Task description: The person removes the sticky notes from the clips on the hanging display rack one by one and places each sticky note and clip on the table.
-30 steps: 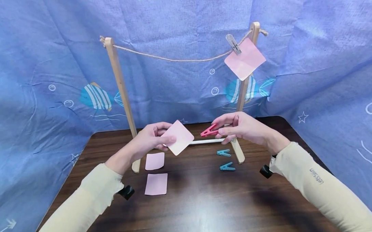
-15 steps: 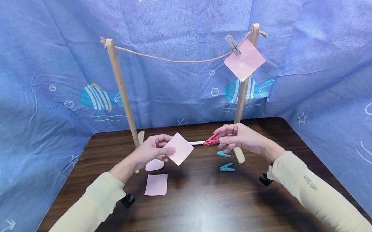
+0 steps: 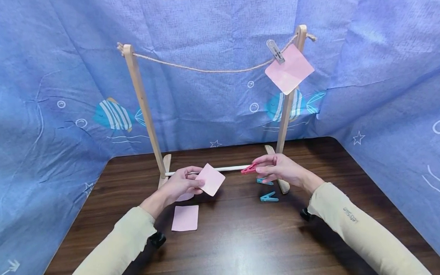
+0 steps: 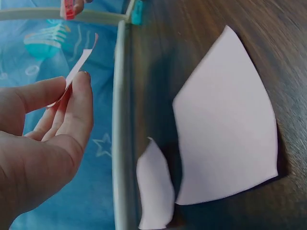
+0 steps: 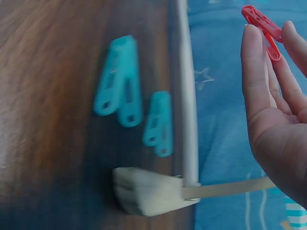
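Observation:
My left hand pinches a square pink paper note between thumb and fingers, its corner pointing up; the left wrist view shows the note nearly edge-on. In my right hand is a red clothespin, gripped by its handle end between thumb and fingers, as the right wrist view also shows with the clothespin. The clothespin's nose points left, toward the note, a short gap apart. Two blue clothespins lie below the right hand, the nearer one fully seen, the farther one partly covered by fingers.
A wooden stand holds a sagging rope between a left post and a right post. Another pink note hangs from it by a grey clothespin. Two more notes lie at left, one nearer, one partly hidden.
Both hands have come down and a little nearer to me, carrying the note and the red clothespin. The gap between those two stays about the same.

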`<state>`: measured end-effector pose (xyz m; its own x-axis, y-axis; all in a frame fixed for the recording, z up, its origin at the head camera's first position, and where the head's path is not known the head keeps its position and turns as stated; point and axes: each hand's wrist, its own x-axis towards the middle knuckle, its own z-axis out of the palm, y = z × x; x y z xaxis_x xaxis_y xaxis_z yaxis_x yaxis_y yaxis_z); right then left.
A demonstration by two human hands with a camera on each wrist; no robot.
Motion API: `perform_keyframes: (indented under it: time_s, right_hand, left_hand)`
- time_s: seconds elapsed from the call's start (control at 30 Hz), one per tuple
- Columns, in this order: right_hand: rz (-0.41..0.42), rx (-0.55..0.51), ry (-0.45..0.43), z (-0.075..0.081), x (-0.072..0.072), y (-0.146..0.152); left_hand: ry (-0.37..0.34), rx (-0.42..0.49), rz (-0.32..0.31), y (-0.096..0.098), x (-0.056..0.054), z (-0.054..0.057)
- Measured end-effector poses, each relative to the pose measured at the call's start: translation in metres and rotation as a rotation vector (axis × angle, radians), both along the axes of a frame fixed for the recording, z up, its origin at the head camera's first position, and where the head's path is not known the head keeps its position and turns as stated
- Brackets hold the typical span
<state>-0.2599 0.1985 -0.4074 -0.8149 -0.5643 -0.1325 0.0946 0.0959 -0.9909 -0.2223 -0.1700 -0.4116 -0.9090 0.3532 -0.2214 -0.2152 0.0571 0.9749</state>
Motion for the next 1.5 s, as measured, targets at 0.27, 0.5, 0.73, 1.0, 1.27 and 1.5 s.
perform_keyframes:
  time_s: [0.27, 0.5, 0.73, 1.0, 1.27, 1.5]
  right_hand:
    - [0.016, 0.067, -0.003, -0.024, -0.009, -0.004]
    - [0.016, 0.111, -0.029, -0.035, -0.015, -0.011]
    - [-0.002, 0.128, -0.063, -0.041, -0.02, -0.015]
    - [-0.016, 0.129, -0.111, -0.043, -0.024, -0.016]
    - [-0.022, 0.128, -0.123, -0.047, -0.024, -0.019]
    - [-0.045, 0.163, -0.145, -0.047, -0.024, -0.02]
  left_hand:
    - [-0.055, 0.015, 0.061, -0.002, -0.008, -0.018]
    - [-0.107, 0.021, 0.099, -0.004, -0.011, -0.026]
    - [-0.104, -0.016, 0.099, -0.005, -0.015, -0.029]
    - [-0.072, -0.049, 0.106, -0.005, -0.021, -0.031]
    - [-0.055, -0.065, 0.105, -0.002, -0.025, -0.032]
    - [-0.064, -0.063, 0.089, 0.001, -0.026, -0.031]
